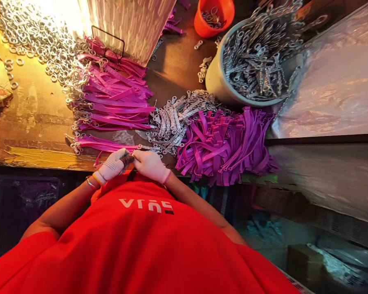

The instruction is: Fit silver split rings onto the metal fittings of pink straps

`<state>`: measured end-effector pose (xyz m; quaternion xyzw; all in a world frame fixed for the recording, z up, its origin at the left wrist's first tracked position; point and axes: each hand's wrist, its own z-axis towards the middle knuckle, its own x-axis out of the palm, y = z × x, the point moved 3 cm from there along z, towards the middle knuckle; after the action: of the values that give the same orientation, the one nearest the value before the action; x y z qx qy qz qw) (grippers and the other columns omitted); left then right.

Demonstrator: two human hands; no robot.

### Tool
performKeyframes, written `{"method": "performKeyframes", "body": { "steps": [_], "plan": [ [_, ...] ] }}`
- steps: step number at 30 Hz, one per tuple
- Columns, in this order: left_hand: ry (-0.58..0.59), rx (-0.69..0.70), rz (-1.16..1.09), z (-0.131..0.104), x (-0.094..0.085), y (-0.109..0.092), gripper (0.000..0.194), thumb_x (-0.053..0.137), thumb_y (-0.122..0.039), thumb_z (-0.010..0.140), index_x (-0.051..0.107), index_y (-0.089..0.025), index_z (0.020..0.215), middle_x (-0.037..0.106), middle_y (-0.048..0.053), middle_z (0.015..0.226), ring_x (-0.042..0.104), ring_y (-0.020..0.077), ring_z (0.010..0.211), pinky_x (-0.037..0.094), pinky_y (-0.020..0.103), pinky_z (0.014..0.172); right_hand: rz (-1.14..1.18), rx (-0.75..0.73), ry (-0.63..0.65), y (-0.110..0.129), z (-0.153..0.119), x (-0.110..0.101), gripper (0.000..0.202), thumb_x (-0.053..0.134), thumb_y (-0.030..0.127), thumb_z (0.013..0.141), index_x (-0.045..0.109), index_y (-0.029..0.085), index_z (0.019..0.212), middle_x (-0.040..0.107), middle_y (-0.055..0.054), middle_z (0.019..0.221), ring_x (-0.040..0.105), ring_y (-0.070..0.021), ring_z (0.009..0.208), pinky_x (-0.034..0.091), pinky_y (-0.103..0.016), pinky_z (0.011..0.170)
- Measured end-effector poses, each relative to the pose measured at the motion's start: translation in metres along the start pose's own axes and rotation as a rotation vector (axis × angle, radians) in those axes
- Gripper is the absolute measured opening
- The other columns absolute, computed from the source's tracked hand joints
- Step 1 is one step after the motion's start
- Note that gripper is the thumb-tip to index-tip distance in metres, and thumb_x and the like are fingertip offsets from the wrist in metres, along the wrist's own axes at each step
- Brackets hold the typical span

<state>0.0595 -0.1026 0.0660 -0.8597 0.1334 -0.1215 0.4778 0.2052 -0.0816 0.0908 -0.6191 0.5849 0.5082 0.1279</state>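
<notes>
My left hand (112,166), in a white dotted glove with dark wrapping at the fingertips, is closed in a pinch at the table's front edge. My right hand (151,165), in a white glove, is closed against it, fingertips meeting. What they grip is too small and covered to make out. A thin pink strip (97,158) shows beside the left hand. Just beyond both hands lie pink-purple straps (106,143) with metal rings at their left ends. A pile of short silvery chain pieces (168,122) lies past the right hand.
Loose purple straps (223,143) are heaped at right. Behind them, a pale bucket (216,69) overflows with metal chain pieces. An orange cup (199,20) holds rings. Metal rings (49,49) spread across the back left. Finished-looking straps (119,94) lie stacked near a wire stand (122,45).
</notes>
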Motion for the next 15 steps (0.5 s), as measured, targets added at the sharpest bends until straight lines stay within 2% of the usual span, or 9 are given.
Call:
{"method": "performKeyframes", "body": {
  "steps": [2, 4, 6, 10, 12, 15],
  "plan": [
    [0.073, -0.098, -0.165, 0.002, 0.000, 0.002, 0.039, 0.059, -0.055, 0.088, 0.044, -0.021, 0.076, 0.041, -0.007, 0.054, 0.031, 0.0074, 0.040, 0.023, 0.022, 0.040, -0.013, -0.007, -0.018, 0.001, 0.001, -0.006, 0.029, 0.046, 0.033, 0.100, 0.071, 0.019, 0.092, 0.074, -0.005, 0.092, 0.063, -0.0167, 0.080, 0.033, -0.027, 0.068],
    [0.113, -0.140, -0.196, 0.007, -0.003, 0.004, 0.037, 0.058, -0.054, 0.089, 0.046, -0.021, 0.078, 0.041, -0.007, 0.054, 0.029, 0.0075, 0.039, 0.021, 0.023, 0.039, -0.040, 0.018, -0.030, 0.000, 0.003, -0.008, 0.030, 0.047, 0.034, 0.098, 0.072, 0.019, 0.089, 0.075, -0.005, 0.089, 0.062, -0.0169, 0.078, 0.032, -0.027, 0.066],
    [0.143, -0.090, -0.039, 0.015, -0.007, 0.004, 0.032, 0.061, -0.046, 0.087, 0.049, -0.019, 0.074, 0.044, -0.004, 0.056, 0.033, 0.0086, 0.044, 0.023, 0.024, 0.043, -0.070, 0.028, -0.011, -0.002, 0.002, -0.006, 0.026, 0.050, 0.032, 0.096, 0.072, 0.020, 0.089, 0.075, -0.005, 0.090, 0.063, -0.0176, 0.078, 0.031, -0.028, 0.065],
    [0.233, 0.129, 0.343, 0.033, -0.012, 0.001, 0.014, 0.062, -0.024, 0.079, 0.055, -0.016, 0.069, 0.057, 0.000, 0.067, 0.044, 0.0120, 0.062, 0.034, 0.024, 0.057, -0.096, -0.024, 0.066, -0.009, 0.000, 0.000, 0.023, 0.052, 0.033, 0.096, 0.072, 0.021, 0.095, 0.076, -0.005, 0.095, 0.065, -0.0190, 0.082, 0.032, -0.029, 0.066],
    [0.225, 0.155, 0.380, 0.039, -0.013, -0.003, 0.011, 0.060, -0.021, 0.078, 0.055, -0.016, 0.070, 0.057, 0.000, 0.070, 0.044, 0.0121, 0.064, 0.036, 0.024, 0.060, -0.082, -0.034, 0.069, -0.013, 0.002, -0.001, 0.025, 0.050, 0.033, 0.098, 0.071, 0.020, 0.097, 0.075, -0.006, 0.098, 0.065, -0.0187, 0.085, 0.034, -0.028, 0.068],
    [0.208, 0.058, 0.244, 0.043, -0.014, -0.012, 0.019, 0.061, -0.030, 0.083, 0.051, -0.017, 0.073, 0.052, -0.002, 0.064, 0.039, 0.0099, 0.055, 0.033, 0.023, 0.052, 0.004, -0.003, 0.003, -0.019, 0.007, -0.008, 0.025, 0.047, 0.031, 0.100, 0.070, 0.020, 0.099, 0.074, -0.005, 0.100, 0.064, -0.0168, 0.087, 0.035, -0.026, 0.071]
  ]
}}
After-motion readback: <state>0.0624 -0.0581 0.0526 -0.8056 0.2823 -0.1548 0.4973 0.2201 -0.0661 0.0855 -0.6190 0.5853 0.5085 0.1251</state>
